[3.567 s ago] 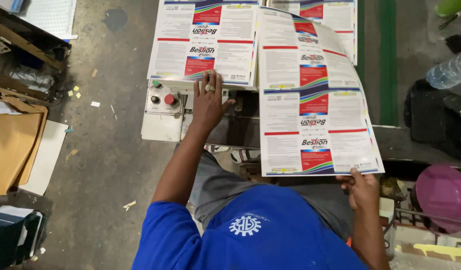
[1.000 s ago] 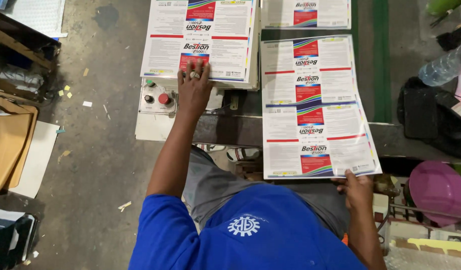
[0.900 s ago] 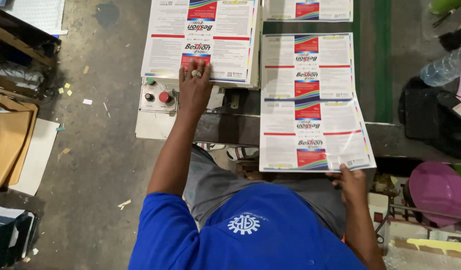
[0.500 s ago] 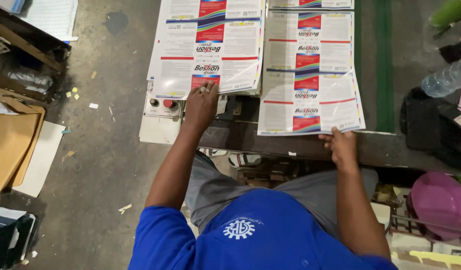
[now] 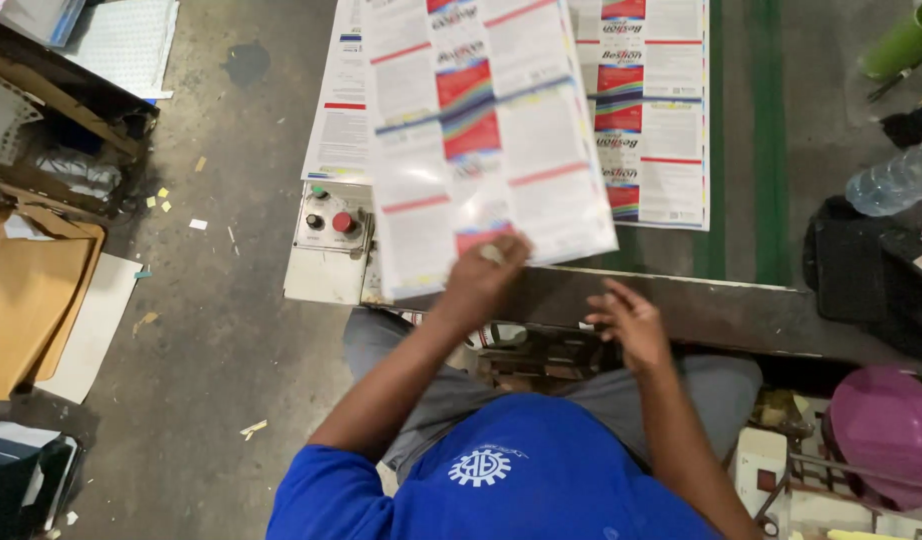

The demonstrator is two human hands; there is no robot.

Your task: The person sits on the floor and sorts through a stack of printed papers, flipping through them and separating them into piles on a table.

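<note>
Cardboard (image 5: 21,290) on floor, far left. Control box (image 5: 329,225) with red button at bench (image 5: 701,305) edge. Left hand (image 5: 481,280) fingers pinching lifted printed sheet (image 5: 481,140), hiding stack (image 5: 339,120) behind. Right hand (image 5: 629,320) open, empty, below laid sheet (image 5: 661,110). Pink bowl (image 5: 886,425) far right.

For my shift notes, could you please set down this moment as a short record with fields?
Setting: workbench above a concrete floor, seen from overhead
Left hand: grips the near edge of a glossy printed sheet, lifted and tilted over the bench
Right hand: open, fingers spread, holding nothing, near the bench edge
On the bench: stack of printed sheets at left, another printed sheet lying flat at right
Control box: red and green buttons, left of the lifted sheet
Nearby: plastic bottle, pink bowl
</note>
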